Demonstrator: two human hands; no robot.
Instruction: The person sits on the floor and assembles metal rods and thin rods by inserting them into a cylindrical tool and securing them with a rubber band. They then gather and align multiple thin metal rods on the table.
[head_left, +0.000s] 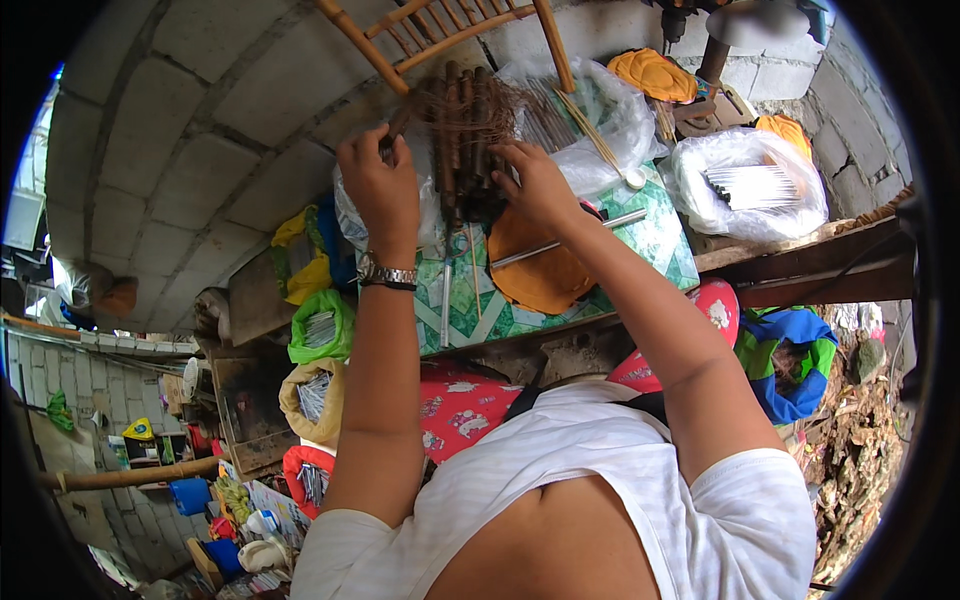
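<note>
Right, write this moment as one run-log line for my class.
left hand: holding dark brown piece | right hand: at right side of brown rods | green tabletop: metal tube across orange cloth

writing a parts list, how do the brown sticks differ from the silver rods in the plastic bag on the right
Colour: the brown sticks are dark and dull; the silver rods are pale and shiny.
Direction: the brown sticks point away from the person; the silver rods lie crosswise.
Surroundings: thin strands tangle around the brown sticks; the plastic bag surrounds the silver rods.
Both are slender and grouped.
</note>
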